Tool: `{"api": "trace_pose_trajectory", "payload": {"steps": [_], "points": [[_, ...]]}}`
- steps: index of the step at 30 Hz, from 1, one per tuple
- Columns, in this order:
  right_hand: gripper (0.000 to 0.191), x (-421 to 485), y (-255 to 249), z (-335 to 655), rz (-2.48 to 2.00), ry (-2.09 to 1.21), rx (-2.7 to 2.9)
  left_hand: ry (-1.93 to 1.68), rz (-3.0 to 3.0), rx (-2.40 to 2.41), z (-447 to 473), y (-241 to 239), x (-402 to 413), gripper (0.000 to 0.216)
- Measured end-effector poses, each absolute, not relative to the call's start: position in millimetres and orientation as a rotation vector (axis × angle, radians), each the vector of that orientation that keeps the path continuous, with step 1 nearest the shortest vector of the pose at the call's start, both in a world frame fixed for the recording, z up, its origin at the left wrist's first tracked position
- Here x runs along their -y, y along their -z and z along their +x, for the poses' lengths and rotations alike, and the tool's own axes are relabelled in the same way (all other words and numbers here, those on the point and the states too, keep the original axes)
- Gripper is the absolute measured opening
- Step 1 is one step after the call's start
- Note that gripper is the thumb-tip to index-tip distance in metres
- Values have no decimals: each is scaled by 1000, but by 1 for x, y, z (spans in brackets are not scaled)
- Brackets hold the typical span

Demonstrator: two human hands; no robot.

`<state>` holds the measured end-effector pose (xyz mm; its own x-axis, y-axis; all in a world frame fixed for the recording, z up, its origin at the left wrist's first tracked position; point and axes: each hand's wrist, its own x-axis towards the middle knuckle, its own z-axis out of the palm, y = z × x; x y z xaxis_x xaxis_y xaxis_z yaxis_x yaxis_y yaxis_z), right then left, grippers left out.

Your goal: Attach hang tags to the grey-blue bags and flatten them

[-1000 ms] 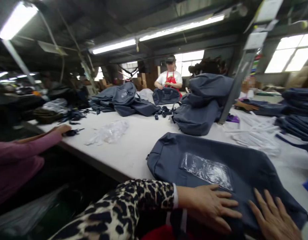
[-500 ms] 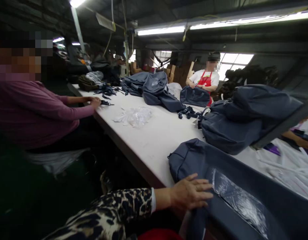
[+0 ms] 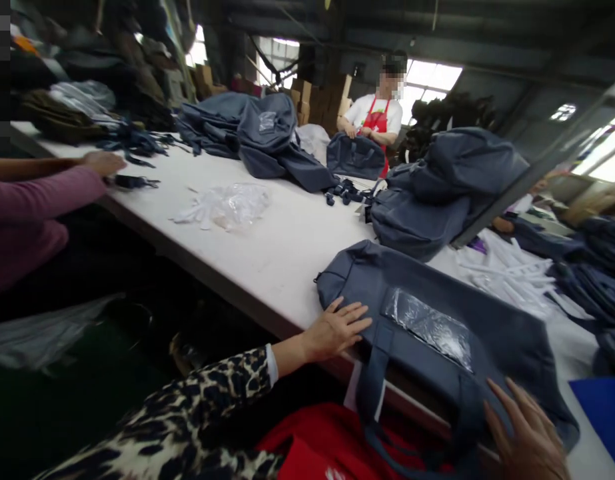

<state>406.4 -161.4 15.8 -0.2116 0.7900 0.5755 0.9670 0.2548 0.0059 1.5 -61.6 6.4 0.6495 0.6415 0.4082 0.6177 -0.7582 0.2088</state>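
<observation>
A dark blue-grey duffel bag (image 3: 437, 280) lies on the white table close in front of me, with a clear plastic packet (image 3: 432, 327) on its upper face. Its strap handle (image 3: 374, 380) hangs over the table's front edge. My left hand (image 3: 334, 330) rests flat on the bag's left end, fingers spread. On the bag's lower right part lies my right hand (image 3: 527, 427), its fingers stretched out and apart. Neither hand grips anything.
More blue-grey bags (image 3: 422, 193) are heaped behind, beside a slanting post (image 3: 527, 173). Crumpled clear plastic (image 3: 232, 203) lies on the table (image 3: 287, 267). A co-worker's hand (image 3: 102, 163) is at the left edge; a person in a red apron (image 3: 377, 120) handles a bag (image 3: 354, 157) across the table.
The view has swung right and down. My right hand has come into sight on the bag's right side. More of the bag and its handle shows; my left hand stays at its left end.
</observation>
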Motion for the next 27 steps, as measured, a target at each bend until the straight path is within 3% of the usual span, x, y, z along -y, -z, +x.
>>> {"api": "trace_pose_trajectory", "payload": {"steps": [5,11,15,23,27], "points": [[36,214,-3,320,-1426,251,2241,-641,2919,-513,11,0,102,47],[43,246,26,292,-1364,151,2475,-595,2890,-406,28,1,98,32],[20,243,0,293,-1382,81,2415,-564,2746,-435,38,-32,91,28],[23,189,-66,305,-1525,154,2096,-677,2120,-637,67,-74,25,34],[14,165,-68,309,-1643,-149,2111,-687,1782,-475,76,-87,24,29]]}}
